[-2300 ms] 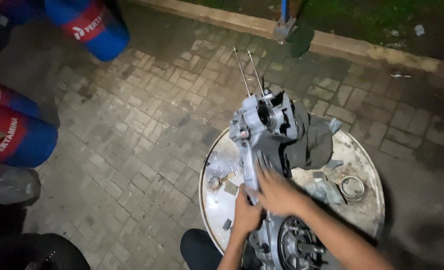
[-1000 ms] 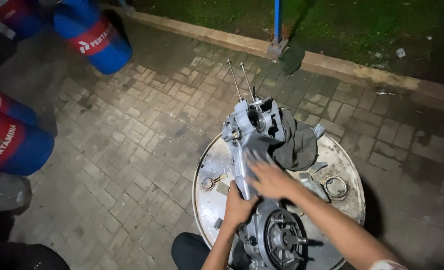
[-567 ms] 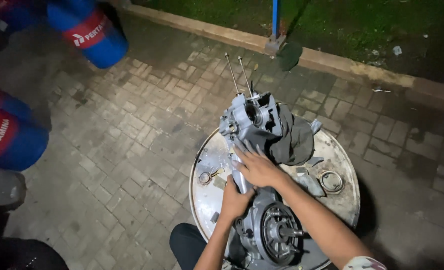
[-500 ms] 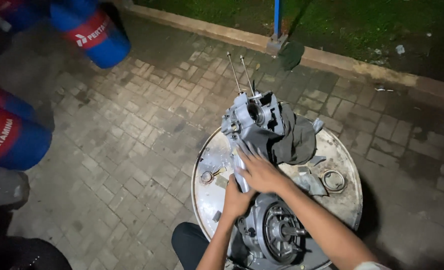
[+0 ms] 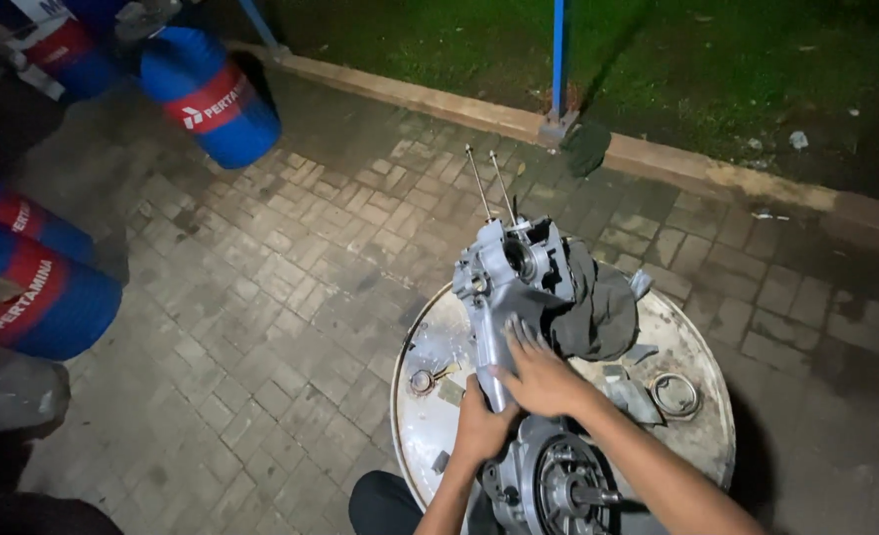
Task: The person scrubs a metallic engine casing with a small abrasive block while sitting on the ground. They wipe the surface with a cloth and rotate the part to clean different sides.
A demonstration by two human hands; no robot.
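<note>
Hands meet on a grey metal engine casing (image 5: 514,297) that lies lengthwise across a round metal drum top (image 5: 430,416), low and right of centre in the frame. Nearest the camera, at the bottom edge, the casing's round end shows a ribbed circular part with a shaft in its middle. The left hand (image 5: 481,431) has its grip closed around the casing's narrow middle from the left side. The right hand (image 5: 542,376) lies on top of the casing just above it, fingers spread and flat against the metal, the grip apart rather than clamped. Just past the right hand a dark rag (image 5: 598,312) is bunched against the casing's right flank. On the drum top, a metal ring (image 5: 674,393) rests to the right and a small round part (image 5: 422,380) to the left, both apart from the casing. Two thin studs (image 5: 487,185) rise from the casing's far end. Brick paving (image 5: 291,297) surrounds the drum. At left and upper left lie blue cylinders with red bands (image 5: 212,99). Farthest off, a stone kerb (image 5: 658,159), a blue post (image 5: 558,59) and grass.
</note>
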